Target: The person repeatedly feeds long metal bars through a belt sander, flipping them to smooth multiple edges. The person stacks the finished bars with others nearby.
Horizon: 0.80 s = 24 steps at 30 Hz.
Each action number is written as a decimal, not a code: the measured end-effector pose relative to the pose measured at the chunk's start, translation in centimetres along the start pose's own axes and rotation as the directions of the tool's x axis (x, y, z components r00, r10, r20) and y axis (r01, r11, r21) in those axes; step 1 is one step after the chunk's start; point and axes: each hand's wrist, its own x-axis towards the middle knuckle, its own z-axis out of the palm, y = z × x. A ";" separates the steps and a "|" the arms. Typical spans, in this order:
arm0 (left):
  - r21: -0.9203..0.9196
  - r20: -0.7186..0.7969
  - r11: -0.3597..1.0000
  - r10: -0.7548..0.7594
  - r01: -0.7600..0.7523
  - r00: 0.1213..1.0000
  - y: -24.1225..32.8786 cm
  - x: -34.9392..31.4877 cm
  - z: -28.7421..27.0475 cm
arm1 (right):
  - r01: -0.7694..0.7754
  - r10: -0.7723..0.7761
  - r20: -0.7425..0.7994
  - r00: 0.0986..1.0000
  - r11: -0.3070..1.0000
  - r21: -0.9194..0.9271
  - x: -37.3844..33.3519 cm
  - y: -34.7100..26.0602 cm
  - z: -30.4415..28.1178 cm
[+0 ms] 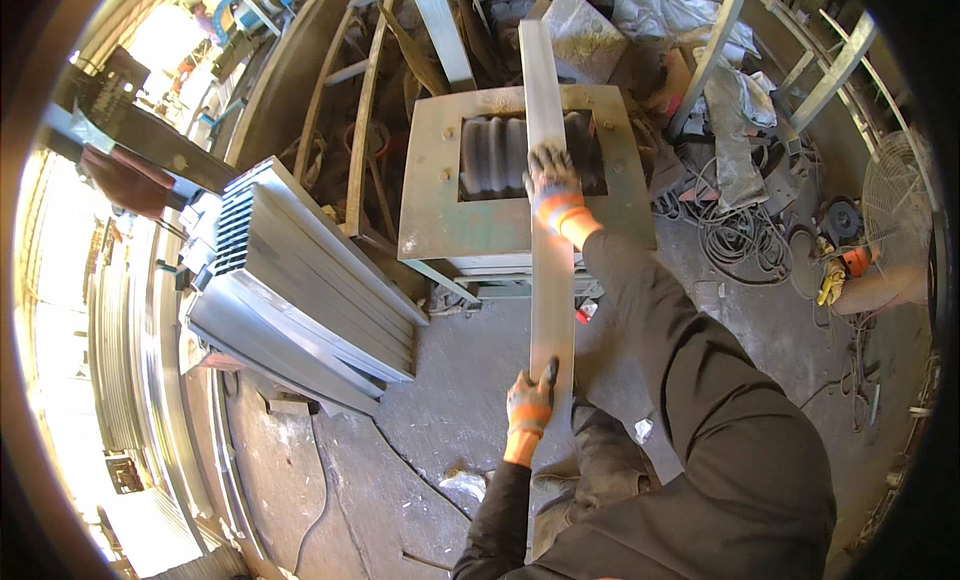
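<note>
A long, flat metal bar [553,290] runs away from me and lies across the dark ribbed roller [492,157] set in the top of a worn green metal machine [430,220]. Both my hands wear orange and grey gloves. My left hand [529,406] grips the left edge of the bar's near part, thumb on top. Farther along, my right hand [555,192] holds the bar from above, over the machine's opening, with its fingers across the upper face. The bar hides part of the roller, and its underside is out of sight.
Left of the machine leans a stack of metal bars [310,300]. Coiled cables [740,235] lie on the right, near a fan [897,195]. Another person's gloved hand [832,280] is by an orange power tool [857,260]. A cable [410,467] crosses the floor.
</note>
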 end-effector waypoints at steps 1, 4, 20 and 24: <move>-0.021 -0.004 0.999 -0.032 0.031 0.999 -0.9 -2.9 0.0 | -0.018 0.017 0.053 0.998 1.000 0.003 -2.6 -1.2 -1.0; 0.042 -0.005 0.999 -0.007 0.007 1.000 -5.0 -12.1 0.2 | -0.004 0.005 0.029 1.000 1.000 -0.003 -10.8 -5.2 -3.0; 0.089 -0.048 0.938 -0.332 0.335 0.942 -19.9 -58.7 -4.5 | -0.029 -0.012 0.205 0.979 0.980 0.197 -53.7 -25.1 -16.6; 0.209 -0.250 0.856 -0.421 0.473 0.872 -19.6 -66.9 -6.0 | -0.560 0.391 0.413 0.823 0.683 0.469 -61.9 -27.9 -19.6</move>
